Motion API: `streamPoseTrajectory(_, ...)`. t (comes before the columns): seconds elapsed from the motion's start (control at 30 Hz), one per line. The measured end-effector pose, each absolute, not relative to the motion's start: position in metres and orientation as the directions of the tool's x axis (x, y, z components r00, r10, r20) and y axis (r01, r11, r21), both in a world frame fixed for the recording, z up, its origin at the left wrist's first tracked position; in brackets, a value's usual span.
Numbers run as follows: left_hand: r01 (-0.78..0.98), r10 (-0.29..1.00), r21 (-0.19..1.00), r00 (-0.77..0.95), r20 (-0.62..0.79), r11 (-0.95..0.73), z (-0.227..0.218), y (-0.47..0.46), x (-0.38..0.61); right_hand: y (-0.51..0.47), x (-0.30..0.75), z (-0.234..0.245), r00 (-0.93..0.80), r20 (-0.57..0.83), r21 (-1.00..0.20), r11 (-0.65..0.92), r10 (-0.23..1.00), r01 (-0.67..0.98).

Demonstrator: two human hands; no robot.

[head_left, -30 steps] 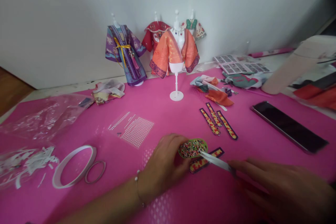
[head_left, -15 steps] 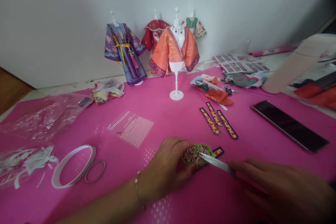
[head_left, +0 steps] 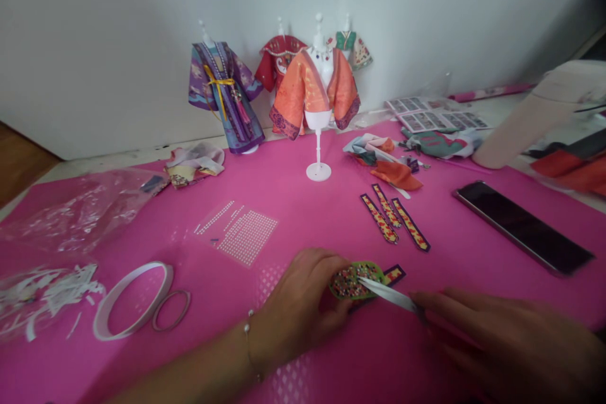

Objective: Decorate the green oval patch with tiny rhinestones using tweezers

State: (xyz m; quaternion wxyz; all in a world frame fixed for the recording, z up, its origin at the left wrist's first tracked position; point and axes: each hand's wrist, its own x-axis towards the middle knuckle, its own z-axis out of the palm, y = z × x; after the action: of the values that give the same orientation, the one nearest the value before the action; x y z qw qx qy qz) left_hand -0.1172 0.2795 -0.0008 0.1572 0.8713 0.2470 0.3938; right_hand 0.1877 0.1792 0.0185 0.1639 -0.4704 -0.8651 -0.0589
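My left hand is closed on the near-left edge of a small green-rimmed tray filled with tiny multicoloured beads. Pinched in my right hand is a pair of white-tipped tweezers, their points down among the beads. Whether the tips hold a bead is too small to tell. Partly under the tray lies a yellow-and-red patterned strip with a dark border. Farther back, several similar patterned strips lie on the pink mat.
A sheet of stick-on pearls and a roll of white tape lie left on the pink mat. An orange doll robe hangs on a stand behind. To the right are a phone and a pale bottle.
The bead tray has shifted very slightly to the right with my left hand, covering more of the strip below. The tweezers stay in the beads.
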Motion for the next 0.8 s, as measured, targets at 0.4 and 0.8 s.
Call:
streamPoseTrajectory(0.4, 0.286, 0.565, 0.502, 0.574, 0.592, -0.816, -0.0022, 0.2792, -0.1178, 0.1782, 0.1895, 0.0132, -0.482, 0.293, -0.051, 0.516, 0.826, 0.855)
streamPoseTrajectory(0.8, 0.468, 0.690, 0.509, 0.534, 0.489, -0.723, -0.0085, 0.2840, -0.1213, 0.1755, 0.1951, 0.0126, -0.485, 0.293, -0.023, 0.513, 0.824, 0.858)
